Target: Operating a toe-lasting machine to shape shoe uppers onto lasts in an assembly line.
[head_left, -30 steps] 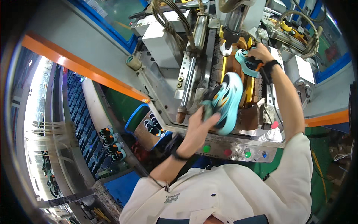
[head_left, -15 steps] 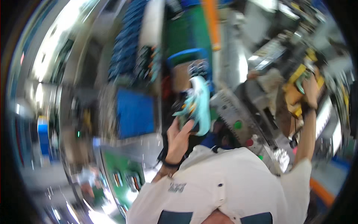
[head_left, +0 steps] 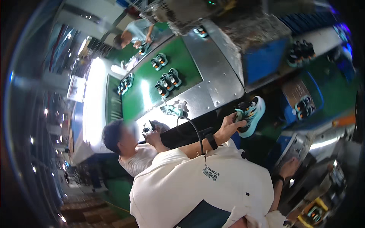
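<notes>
Left hand holding 1 teal-soled shoe in mid-air, between the metal-edged surface and the machine side.
We note the left hand (head_left: 230, 126) closed on the dark upper of the shoe (head_left: 255, 117), thumb across its side; the pale sole stands clear of the fingers, which we take as a way to keep it untouched. The shoe is off any support, tilted, toe upward. The right hand (head_left: 291, 167) is low, beside the metal panel (head_left: 298, 146); blur and angle leave us unable to tell how far open it is, or whether it holds anything. On the green surface (head_left: 138, 97) we count 3 shoes (head_left: 167, 82) side by side, perhaps to keep them grouped.
</notes>
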Motion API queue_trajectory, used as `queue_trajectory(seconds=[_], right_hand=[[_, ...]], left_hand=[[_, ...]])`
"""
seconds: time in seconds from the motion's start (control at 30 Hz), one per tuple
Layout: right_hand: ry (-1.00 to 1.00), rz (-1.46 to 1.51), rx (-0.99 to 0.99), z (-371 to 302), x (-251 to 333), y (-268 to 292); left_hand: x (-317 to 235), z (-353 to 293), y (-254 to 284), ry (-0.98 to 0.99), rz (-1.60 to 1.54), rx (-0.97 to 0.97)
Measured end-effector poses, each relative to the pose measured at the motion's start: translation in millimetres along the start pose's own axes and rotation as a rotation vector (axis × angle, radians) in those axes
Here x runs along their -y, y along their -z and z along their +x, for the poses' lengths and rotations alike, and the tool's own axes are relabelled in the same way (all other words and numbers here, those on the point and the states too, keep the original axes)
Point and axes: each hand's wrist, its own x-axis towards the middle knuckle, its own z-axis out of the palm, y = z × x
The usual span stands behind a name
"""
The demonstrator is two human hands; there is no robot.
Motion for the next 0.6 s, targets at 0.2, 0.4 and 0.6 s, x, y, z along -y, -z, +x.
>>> queue_trajectory(seconds=[0.2,0.4,0.6], right_hand=[[0.248,0.099,-0.240,65,-52,-4],[0.589,0.655,-0.114,261,267,183],[1.204,0.240,-0.212,345,662,281]], left_hand=[[-2,56,119,-0.114,-0.199,-0.354],[-9,165,279,-0.164,-0.201,-0.739],[-48,244,416,-0.282,-0.108,-0.981]])
